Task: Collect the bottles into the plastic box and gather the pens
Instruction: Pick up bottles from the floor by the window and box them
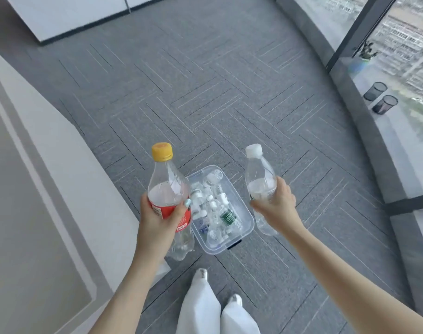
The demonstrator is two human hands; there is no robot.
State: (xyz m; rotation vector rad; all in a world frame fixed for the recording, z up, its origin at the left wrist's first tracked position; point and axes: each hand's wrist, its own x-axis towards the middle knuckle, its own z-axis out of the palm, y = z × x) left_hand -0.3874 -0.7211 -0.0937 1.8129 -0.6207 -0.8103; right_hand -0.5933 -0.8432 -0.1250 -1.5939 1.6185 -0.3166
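We are standing over the plastic box on the carpeted floor, carrying one bottle in each hand so both can go in on a single trip. Our left hand is wrapping its grip around the red-labelled bottle with the yellow cap, holding it mid-body where the label gives purchase. Our right hand is clasping the clear bottle with the white cap low on its body, cap up. Both bottles are hanging just above and to either side of the box, which is already holding several small bottles. We are seeing no pens; two dark mesh cups are sitting on the window ledge, well apart.
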